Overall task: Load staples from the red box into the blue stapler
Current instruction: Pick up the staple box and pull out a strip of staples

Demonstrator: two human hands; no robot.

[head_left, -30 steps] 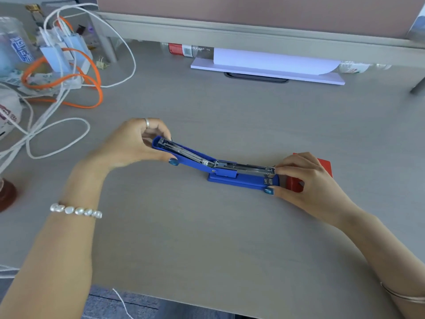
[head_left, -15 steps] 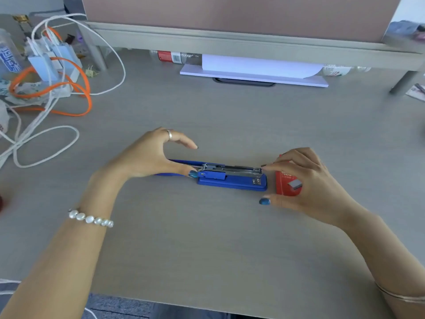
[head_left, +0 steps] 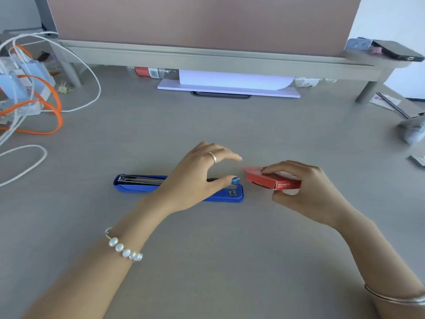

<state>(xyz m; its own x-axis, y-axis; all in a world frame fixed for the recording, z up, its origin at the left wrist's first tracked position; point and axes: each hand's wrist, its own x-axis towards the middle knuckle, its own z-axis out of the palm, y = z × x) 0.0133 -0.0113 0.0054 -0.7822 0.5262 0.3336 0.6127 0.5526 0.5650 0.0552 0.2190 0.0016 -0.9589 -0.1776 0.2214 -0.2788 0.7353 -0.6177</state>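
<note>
The blue stapler (head_left: 138, 183) lies flat on the grey desk, swung fully open, its metal staple channel facing up. My left hand (head_left: 197, 178) hovers over the stapler's right half with fingers spread, holding nothing; the thumb tip is close to the stapler's front end. My right hand (head_left: 305, 194) grips the small red staple box (head_left: 273, 180) just right of the stapler, lifted slightly off the desk and tilted, index finger on top and thumb beneath. The box's contents are hidden.
White and orange cables (head_left: 46, 107) and chargers crowd the left back. A monitor riser (head_left: 207, 58) spans the back, with a white board (head_left: 230, 87) and bottles under it. A phone (head_left: 397, 50) lies on the riser's right end. Papers and a grey object (head_left: 414, 130) sit far right.
The stapler was laid open flat on the desk and my left hand let go of it. My right hand picked the red box up off the desk.
</note>
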